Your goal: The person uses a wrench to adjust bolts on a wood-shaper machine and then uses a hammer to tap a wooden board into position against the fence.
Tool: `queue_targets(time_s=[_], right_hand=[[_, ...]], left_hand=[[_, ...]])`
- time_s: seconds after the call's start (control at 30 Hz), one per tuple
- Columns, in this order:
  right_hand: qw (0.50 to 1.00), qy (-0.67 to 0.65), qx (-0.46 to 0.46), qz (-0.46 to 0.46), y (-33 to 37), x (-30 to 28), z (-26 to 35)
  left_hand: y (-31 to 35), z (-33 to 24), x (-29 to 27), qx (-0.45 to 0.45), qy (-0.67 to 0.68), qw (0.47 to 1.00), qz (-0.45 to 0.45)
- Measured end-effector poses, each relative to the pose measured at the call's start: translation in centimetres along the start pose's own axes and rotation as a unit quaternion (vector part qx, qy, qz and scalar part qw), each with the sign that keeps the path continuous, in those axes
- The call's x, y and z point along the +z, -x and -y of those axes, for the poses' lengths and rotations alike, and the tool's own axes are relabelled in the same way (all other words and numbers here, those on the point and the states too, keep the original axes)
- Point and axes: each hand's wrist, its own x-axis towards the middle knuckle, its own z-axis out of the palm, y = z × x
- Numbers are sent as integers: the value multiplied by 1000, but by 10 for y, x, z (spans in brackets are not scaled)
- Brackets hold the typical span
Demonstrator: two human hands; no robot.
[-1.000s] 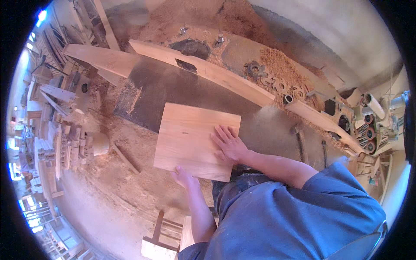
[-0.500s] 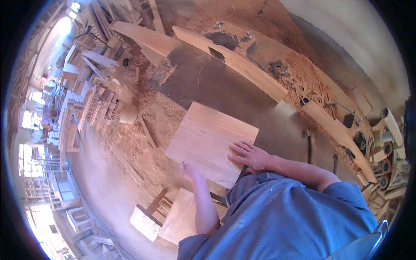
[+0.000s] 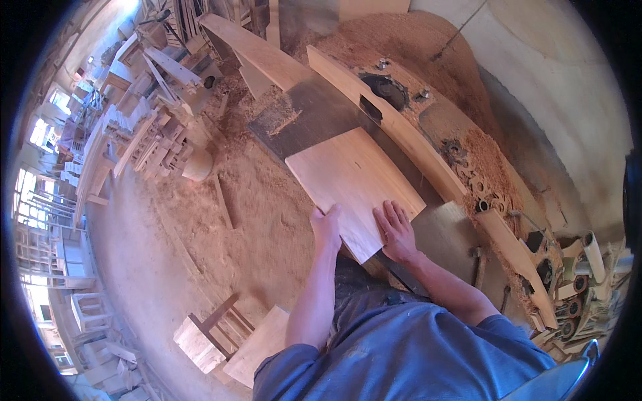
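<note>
A pale wooden board (image 3: 348,180) lies on the dark metal machine table (image 3: 307,110), its far part close to the long wooden fence (image 3: 401,130). My left hand (image 3: 326,227) grips the board's left edge near the front corner, thumb on top and the other fingers hidden beneath. On the board's near right part, my right hand (image 3: 398,232) rests flat with its fingers stretched out. The board's near corner reaches past the table edge, just in front of my body.
Sawdust is heaped behind the fence, around loose round metal parts (image 3: 478,187). Another wooden guide (image 3: 518,260) runs along the right. At lower left stand a stool-like wooden frame (image 3: 207,337) and a pale panel (image 3: 257,347). A wood strip (image 3: 224,200) lies on the dusty floor.
The board has slid forward along the table, toward the fence. My left hand has moved forward with it and now holds its edge; my right hand stays flat on top. The view has shifted.
</note>
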Motion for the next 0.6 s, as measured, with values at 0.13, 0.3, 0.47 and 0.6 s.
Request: queue_targets(time_s=[0.13,0.3,0.47,0.6], right_hand=[[999,14,47,-8,-79,32,13],[998,42,47,18,-199,91,41],[991,17,-107,79,-246,146,92],[978,-58,-165,117,-214,164,155]], left_hand=[[-88,-54,8,18,-66,996,51],[-208,-136,-4,-17,-169,985,-35],[-210,-176,-122,26,-189,977,-91],[-139,-173,-218,-15,-45,959,-278]])
